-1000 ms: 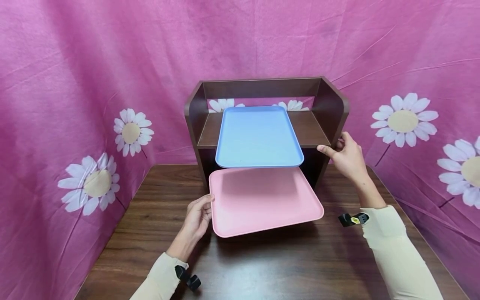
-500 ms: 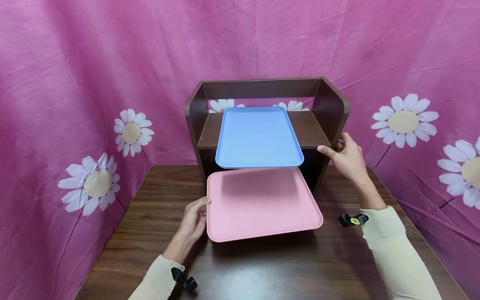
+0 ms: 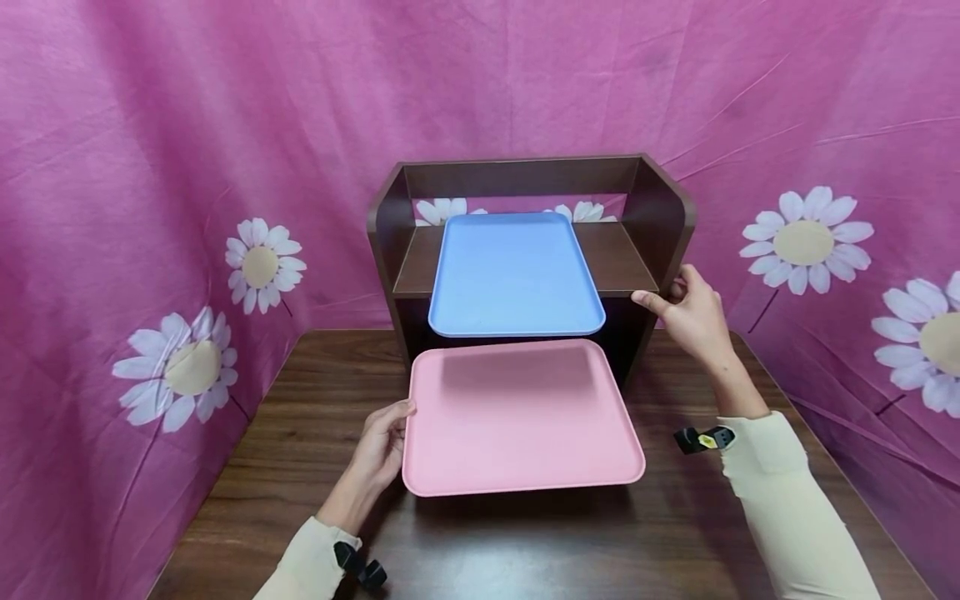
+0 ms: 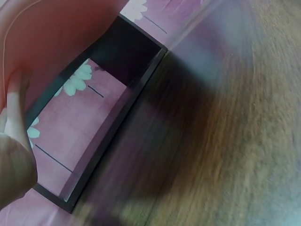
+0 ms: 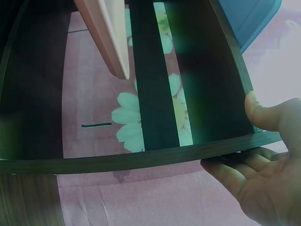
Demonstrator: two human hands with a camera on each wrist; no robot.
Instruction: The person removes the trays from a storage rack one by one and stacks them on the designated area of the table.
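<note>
My left hand [image 3: 381, 443] holds a pink tray [image 3: 521, 425] by its left edge, thumb on the rim and fingers beneath. The tray hovers above the table in front of a dark brown shelf [image 3: 525, 179]. In the left wrist view the tray's underside [image 4: 56, 42] shows above the table. A blue tray [image 3: 516, 275] lies on the shelf's upper board, its front edge jutting out past it. My right hand [image 3: 693, 321] grips the shelf's right side panel, thumb at the front edge, fingers on the outer face, as the right wrist view [image 5: 268, 155] also shows.
The shelf stands at the back of a brown wooden table [image 3: 517, 558]. Behind and on both sides hangs a pink curtain [image 3: 480, 75] printed with white daisies. The shelf's lower compartment [image 4: 75, 117] has an open back through which the curtain shows.
My left hand has drawn the pink tray toward me and slightly left, out from under the blue tray's front edge. The tray has levelled a little. My right hand stays on the side panel.
</note>
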